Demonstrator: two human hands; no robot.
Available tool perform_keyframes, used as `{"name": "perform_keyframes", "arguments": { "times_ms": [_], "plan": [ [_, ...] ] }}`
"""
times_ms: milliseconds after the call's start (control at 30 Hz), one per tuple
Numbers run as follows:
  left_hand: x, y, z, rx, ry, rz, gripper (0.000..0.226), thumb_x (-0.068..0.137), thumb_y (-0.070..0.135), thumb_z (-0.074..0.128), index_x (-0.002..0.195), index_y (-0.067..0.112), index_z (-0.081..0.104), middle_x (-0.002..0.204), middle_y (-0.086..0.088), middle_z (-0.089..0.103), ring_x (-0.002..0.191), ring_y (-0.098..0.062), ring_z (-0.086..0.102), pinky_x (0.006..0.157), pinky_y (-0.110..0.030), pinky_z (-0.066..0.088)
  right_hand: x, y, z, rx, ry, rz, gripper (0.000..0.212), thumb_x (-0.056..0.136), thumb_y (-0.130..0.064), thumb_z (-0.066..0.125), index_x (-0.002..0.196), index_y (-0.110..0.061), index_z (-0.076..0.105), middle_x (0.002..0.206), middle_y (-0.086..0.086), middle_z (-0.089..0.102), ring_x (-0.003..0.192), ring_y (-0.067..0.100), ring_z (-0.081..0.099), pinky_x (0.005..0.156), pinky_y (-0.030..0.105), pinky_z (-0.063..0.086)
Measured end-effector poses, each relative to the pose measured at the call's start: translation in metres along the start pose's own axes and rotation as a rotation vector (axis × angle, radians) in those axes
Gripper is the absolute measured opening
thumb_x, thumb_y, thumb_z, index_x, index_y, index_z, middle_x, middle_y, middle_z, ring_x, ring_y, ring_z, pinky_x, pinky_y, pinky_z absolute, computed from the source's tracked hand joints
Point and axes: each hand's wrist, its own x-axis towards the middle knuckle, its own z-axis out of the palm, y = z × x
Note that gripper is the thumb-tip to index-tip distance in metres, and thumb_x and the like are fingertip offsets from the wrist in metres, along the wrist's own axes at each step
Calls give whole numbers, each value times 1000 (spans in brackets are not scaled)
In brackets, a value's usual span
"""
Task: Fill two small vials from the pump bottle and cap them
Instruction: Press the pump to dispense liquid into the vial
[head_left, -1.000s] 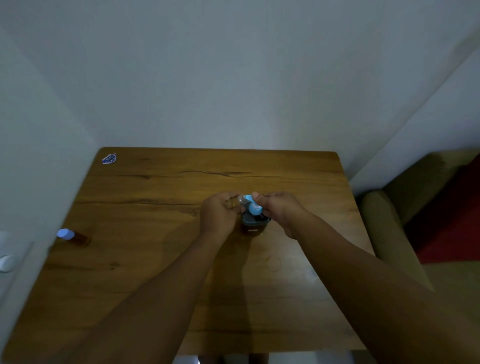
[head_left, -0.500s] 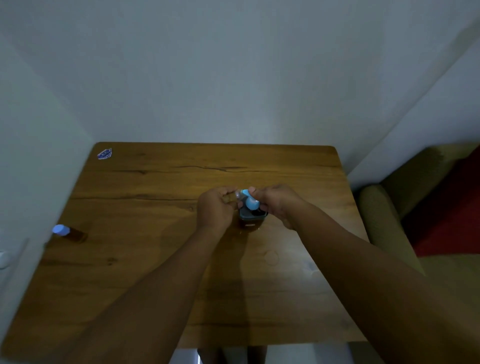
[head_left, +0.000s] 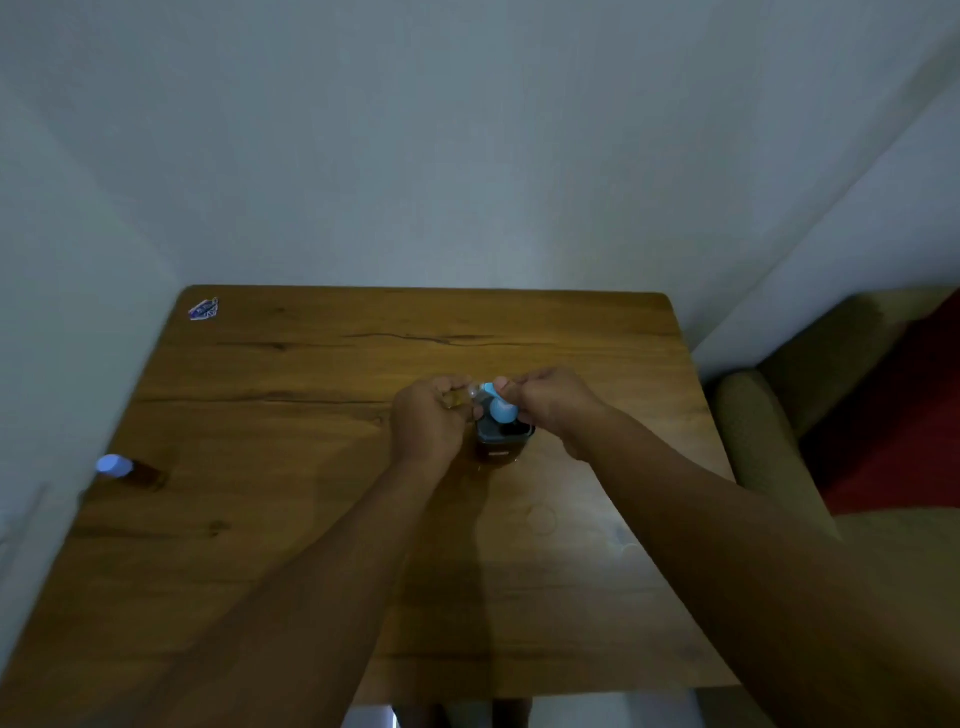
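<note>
A dark square pump bottle (head_left: 503, 440) with a light blue pump head (head_left: 503, 410) stands at the middle of the wooden table (head_left: 311, 519). My left hand (head_left: 428, 418) is closed around a small clear vial (head_left: 467, 395), held against the pump's nozzle. My right hand (head_left: 550, 402) grips the blue pump head from the right, fingers over its top. A second vial (head_left: 124, 467) with a pale blue cap lies on its side near the table's left edge.
A small blue and white sticker (head_left: 203, 309) sits at the table's far left corner. White walls close in behind and to the left. An olive armchair (head_left: 779, 415) with a red cushion stands to the right of the table.
Both hands stay at the pump bottle with the same grips. Only the camera has shifted a little.
</note>
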Motion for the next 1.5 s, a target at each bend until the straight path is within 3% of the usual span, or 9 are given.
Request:
{"name": "perform_keyframes", "arguments": {
  "times_ms": [67,200,400,533,700,933,1167,1333,1500],
  "plan": [
    [1,0,-1,-9,3,-6,38,71,11,86,107,21,76,107,5,75,95,-7,67,85,-27,56,-2,-2,0,-6,0,-3,45,91,-39,75,122,-6,69,117,11,70,107,25,67,103,45,55],
    [1,0,0,3,1,0,39,69,11,87,106,21,77,106,6,75,88,-2,63,75,-12,45,-6,-2,-5,86,-73,51,53,90,-36,78,127,-1,65,125,11,68,111,22,66,107,43,53],
    [1,-1,3,30,20,-12,41,69,14,88,107,22,77,108,7,75,89,2,58,67,4,32,-3,-5,-3,54,-52,45,43,92,-34,75,122,-4,68,114,8,68,101,18,65,102,38,55],
    [2,0,0,30,0,-3,41,68,14,88,107,22,77,107,5,75,88,1,59,67,2,33,-4,-6,-3,29,-42,34,38,92,-35,75,119,-8,69,116,8,68,103,19,65,102,40,56],
    [3,-1,1,39,-3,4,40,67,14,88,105,22,77,104,5,76,89,-5,64,76,-16,44,-5,-4,-6,6,-75,25,43,91,-37,75,121,-7,68,114,6,67,101,17,65,103,40,55],
    [6,-2,0,82,-19,12,41,68,16,88,106,23,77,107,4,75,96,-12,67,81,-20,48,-4,-10,-3,-109,-17,6,38,92,-35,74,118,-8,70,112,8,67,98,19,65,100,41,57],
    [4,-2,0,89,-12,4,42,69,17,88,109,24,75,108,5,75,88,-3,59,77,-17,44,-3,-5,-8,-41,-70,11,43,90,-38,76,121,-9,70,120,8,67,106,20,64,104,40,54],
    [5,-1,-2,99,-27,0,43,68,18,89,109,20,76,110,3,74,95,-9,65,81,-19,46,2,-6,-1,-118,-5,-14,37,92,-38,74,117,-11,71,104,3,67,95,19,64,99,40,57],
    [5,2,-4,47,-85,-19,52,66,21,91,114,17,74,115,1,73,94,-4,60,81,-19,44,-4,1,-4,-11,-43,-23,46,91,-39,76,123,-7,71,123,9,69,110,22,65,105,43,54]
  ]
}}
